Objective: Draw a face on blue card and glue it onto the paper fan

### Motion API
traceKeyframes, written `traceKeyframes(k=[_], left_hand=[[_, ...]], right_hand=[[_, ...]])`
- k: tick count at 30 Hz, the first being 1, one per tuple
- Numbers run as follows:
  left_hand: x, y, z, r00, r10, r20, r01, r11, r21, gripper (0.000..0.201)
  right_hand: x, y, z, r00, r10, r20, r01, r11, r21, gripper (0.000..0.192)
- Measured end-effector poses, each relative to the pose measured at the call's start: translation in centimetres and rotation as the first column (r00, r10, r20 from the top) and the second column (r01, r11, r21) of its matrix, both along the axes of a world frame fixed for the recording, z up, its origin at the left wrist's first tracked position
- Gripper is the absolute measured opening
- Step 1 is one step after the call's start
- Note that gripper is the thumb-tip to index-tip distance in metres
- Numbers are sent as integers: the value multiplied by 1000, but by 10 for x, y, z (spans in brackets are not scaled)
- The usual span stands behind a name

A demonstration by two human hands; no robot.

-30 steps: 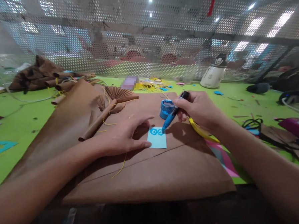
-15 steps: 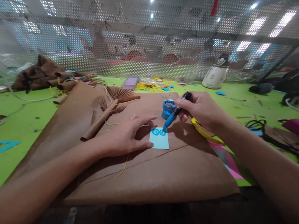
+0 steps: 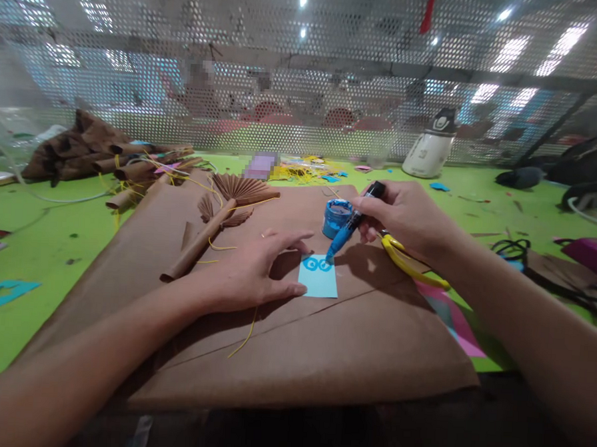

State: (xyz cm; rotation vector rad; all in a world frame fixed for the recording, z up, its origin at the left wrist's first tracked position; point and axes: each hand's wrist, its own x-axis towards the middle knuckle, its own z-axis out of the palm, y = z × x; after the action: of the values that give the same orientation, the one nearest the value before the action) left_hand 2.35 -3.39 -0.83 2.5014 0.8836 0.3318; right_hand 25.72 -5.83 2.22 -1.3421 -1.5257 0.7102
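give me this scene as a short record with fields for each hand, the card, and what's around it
left hand: left hand pressed flat on the brown kraft paper sheet, fingertips on the card's left edge
right hand: right hand grips a blue marker pen with black cap, tip on the card
card: small light blue paper card with darker blue loops drawn at its top
nearby: round blue paint pot; yellow-handled scissors; pleated brown paper fan

card (image 3: 318, 278): light blue, darker blue loops, by left fingertips | marker (image 3: 351, 223): blue, black cap, in right hand | sheet (image 3: 292, 343) beneath hands: brown
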Motion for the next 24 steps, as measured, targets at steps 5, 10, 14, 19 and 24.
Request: traceKeyframes(k=[5,10,14,19,24], left_hand=[[1,-1,0,1000,5,1,-5,1000,-4,69],[2,-1,1,1000,4,-1,-4,1000,-17,70],[0,0,1,1000,11,-16,-12,1000,-11,69],[-1,2,-2,1000,-13,7,13,1000,8,69],[-1,2,-3,1000,-18,10,18,999,41,66]], right_hand=[[0,2,-4,998,55,23,-56,998,25,30],[1,2,-5,997,57,43,-58,998,15,31],[0,1,-3,996,58,69,-59,998,12,33],[0,0,-1,996,45,83,-48,998,32,32],[0,0,-1,999,-8,31,7,999,48,30]])
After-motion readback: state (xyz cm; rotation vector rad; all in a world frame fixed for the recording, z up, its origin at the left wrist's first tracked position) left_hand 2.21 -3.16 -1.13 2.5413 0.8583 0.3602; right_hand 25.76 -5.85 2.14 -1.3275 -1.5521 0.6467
